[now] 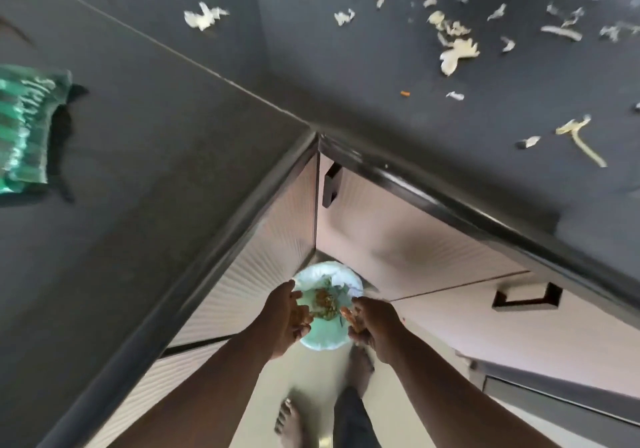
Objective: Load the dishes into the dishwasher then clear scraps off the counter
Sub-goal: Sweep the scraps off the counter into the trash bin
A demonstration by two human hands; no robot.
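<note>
Pale scraps (453,51) lie scattered over the dark counter (363,77) in the upper right of the frame, so the clearing looks far from finished. Low in the centre, both hands hover over a white bin (323,335) on the floor that holds brown waste. The left hand (287,316) and the right hand (372,323) have fingers loosely bent; whether they hold scraps I cannot tell. No dishes and no dishwasher are visible. A green packet (24,129) rests at the left edge.

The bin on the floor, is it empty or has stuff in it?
Not empty. The bin holds brown scraps on its pale liner.
</note>
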